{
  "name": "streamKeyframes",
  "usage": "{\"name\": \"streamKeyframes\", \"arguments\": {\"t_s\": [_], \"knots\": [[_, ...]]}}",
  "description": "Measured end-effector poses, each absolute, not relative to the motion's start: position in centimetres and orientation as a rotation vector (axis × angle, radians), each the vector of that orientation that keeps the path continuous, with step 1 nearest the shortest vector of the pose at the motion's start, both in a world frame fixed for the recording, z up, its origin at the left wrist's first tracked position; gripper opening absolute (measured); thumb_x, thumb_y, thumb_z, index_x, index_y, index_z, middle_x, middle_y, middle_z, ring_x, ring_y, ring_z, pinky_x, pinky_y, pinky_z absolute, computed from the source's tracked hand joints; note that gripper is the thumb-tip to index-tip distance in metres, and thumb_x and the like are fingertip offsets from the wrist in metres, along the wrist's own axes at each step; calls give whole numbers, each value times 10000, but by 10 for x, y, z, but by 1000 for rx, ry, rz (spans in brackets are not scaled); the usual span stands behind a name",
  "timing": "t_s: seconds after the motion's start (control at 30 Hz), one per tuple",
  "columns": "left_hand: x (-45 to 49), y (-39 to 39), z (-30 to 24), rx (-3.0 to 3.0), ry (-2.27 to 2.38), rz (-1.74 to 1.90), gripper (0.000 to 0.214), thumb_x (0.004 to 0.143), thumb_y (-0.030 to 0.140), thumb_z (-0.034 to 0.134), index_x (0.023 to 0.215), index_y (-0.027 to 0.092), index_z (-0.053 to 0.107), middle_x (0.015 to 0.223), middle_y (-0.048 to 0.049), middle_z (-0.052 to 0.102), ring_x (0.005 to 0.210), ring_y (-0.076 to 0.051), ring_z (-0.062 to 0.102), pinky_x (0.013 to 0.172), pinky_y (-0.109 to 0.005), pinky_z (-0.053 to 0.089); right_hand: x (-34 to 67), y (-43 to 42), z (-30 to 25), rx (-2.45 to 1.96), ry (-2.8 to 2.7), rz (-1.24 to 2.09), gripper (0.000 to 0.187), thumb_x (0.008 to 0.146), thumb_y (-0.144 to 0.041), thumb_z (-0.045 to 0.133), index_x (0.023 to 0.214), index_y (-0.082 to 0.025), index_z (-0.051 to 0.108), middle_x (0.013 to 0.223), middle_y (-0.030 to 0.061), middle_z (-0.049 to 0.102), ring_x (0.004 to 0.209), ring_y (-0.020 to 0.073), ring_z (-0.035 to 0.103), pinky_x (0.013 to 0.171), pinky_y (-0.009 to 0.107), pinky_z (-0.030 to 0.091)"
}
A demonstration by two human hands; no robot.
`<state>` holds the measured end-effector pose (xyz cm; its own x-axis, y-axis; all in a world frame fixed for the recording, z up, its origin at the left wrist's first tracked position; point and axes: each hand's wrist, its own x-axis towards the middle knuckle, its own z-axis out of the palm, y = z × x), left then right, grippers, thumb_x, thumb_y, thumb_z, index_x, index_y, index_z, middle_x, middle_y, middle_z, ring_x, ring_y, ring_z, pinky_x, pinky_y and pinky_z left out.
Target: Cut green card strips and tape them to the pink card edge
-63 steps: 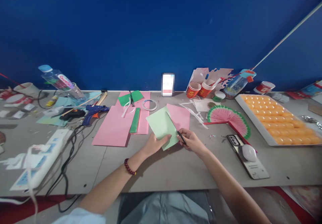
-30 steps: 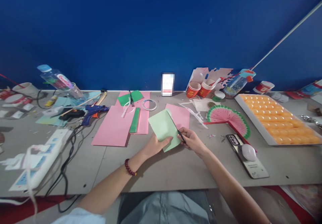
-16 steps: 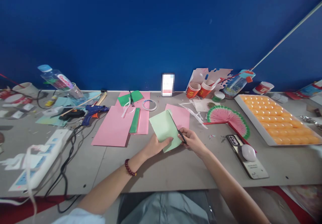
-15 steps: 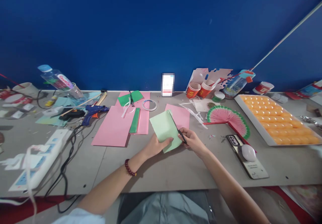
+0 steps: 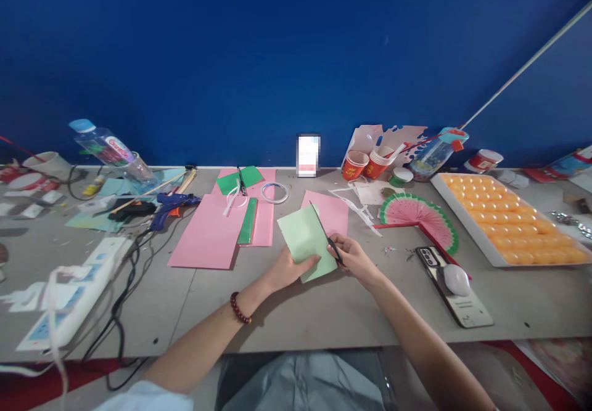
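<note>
While a light green sheet of paper (image 5: 300, 235) is held above a grey table (image 5: 342, 318), other materials are spread around it. Far left of the green sheet, a white power strip (image 5: 99, 281) is seen, and nearer, a blue glue gun (image 5: 161, 217). A large pink sheet (image 5: 206, 232) is laid flat just to its left. At its lower left corner, it is gripped by the left hand (image 5: 289, 269), thumb on top. Along its right edge, black scissors (image 5: 335, 250) are gripped by the curled fingers of the right hand (image 5: 355, 260), the blade pointed away. No cut-off piece is seen beside the green sheet, so cutting seems unfinished; how far any cut has run cannot be told. To its right, a watermelon-patterned paper fan (image 5: 407, 209), then a phone (image 5: 472, 309), and finally a white-rimmed tray (image 5: 468, 225) of orange balls are found.
</note>
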<state>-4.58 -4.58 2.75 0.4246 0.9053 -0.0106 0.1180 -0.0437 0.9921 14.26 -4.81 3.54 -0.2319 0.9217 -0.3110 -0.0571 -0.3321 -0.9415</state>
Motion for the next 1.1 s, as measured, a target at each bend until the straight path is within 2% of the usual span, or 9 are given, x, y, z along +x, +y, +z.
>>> {"name": "streamKeyframes", "arguments": {"t_s": [0.23,0.33,0.43,0.57,0.67,0.77,0.9,1.0,1.1], "knots": [[-47,-45,37,1461,932,848,321,788,358,638,1047,170,649,1067,-80,704,976,-237,649,862,-372,534,142,-48,35,-1202,-1081,1614,441,668,-568,703,716,-199,466,462,-109,396,324,16,231,346,192,155],[-55,-39,42,1324,1001,901,252,757,352,655,922,162,666,895,-67,726,804,-220,673,735,-342,554,146,-46,37,-1235,-1034,1476,440,673,-587,684,755,-201,489,516,-64,506,342,29,271,354,200,156],[-67,-28,43,1179,1041,984,162,757,333,630,763,173,657,662,-32,691,600,-187,638,603,-309,530,158,-41,37,-1287,-998,1286,423,684,-585,673,750,-205,501,561,-39,536,389,48,327,368,201,201],[-80,-14,39,985,1104,1231,137,721,289,625,644,177,634,551,-4,630,491,-133,563,481,-244,439,178,-33,36,-1437,-1023,982,391,688,-555,684,744,-198,538,622,-11,573,459,71,391,412,206,295],[-85,-6,38,812,1062,1310,172,721,306,619,642,153,626,488,15,561,426,-92,493,421,-214,369,187,-29,33,-1535,-1062,829,412,698,-579,657,784,-188,562,648,14,602,523,102,469,453,211,345],[-88,0,37,594,977,1376,223,716,358,654,770,143,631,562,16,591,452,-73,508,429,-191,381,193,-28,30,-1605,-1119,751,413,718,-593,617,783,-188,567,647,26,619,557,127,520,485,222,377],[-90,6,34,579,970,1435,438,704,332,698,1094,203,545,888,-18,681,572,-74,590,500,-183,453,200,-27,24,-1825,-1292,509,359,715,-553,611,717,-195,592,656,48,654,586,162,565,535,251,392],[-89,4,31,966,1110,1254,529,772,353,640,1247,206,460,999,-71,672,676,-129,647,549,-233,508,206,-27,22,-1992,-1415,338,323,714,-530,603,681,-208,611,668,48,683,608,186,593,551,263,370],[-82,-1,27,1698,1203,1086,436,847,313,557,1269,217,503,1179,-112,625,1035,-219,625,833,-347,528,209,-27,21,-2067,-1456,313,305,723,-517,594,663,-218,616,653,41,689,602,196,602,544,267,354]]}}
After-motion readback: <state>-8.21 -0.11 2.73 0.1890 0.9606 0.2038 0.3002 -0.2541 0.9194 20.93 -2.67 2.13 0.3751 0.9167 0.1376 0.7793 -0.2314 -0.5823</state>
